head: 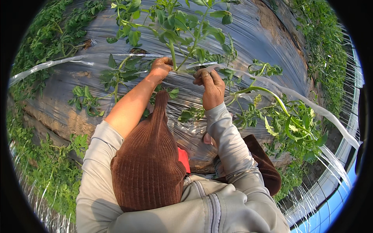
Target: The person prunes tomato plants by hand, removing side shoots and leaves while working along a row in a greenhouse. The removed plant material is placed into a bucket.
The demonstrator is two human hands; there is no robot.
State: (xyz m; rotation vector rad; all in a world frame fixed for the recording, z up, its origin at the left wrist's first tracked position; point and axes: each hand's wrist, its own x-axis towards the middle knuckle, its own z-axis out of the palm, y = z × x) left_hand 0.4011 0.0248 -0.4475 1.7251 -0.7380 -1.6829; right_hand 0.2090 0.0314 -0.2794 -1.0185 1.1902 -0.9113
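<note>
A leafy green plant, probably tomato, rises before me, its thick stem (172,54) forking low down. My left hand (161,67) is beside the stem on its left, fingers curled towards it. Its fingertips are partly hidden, so what they hold cannot be made out. A whitish plastic strip (116,54) runs in from the left to these fingers. Right of the stem, my right hand (212,84) pinches a translucent plastic strip (274,83) between thumb and fingers. This strip trails off to the lower right. A short strip end (201,64) shows between stem and right hand.
Shiny plastic mulch film (256,52) covers the bed. A bent plant stem (276,99) leans to the right; smaller plants (116,78) stand at left. Brown ribbed cloth (148,171) covers my knee. Leafy rows (329,58) line the sides, with hanging strings (348,67) at right.
</note>
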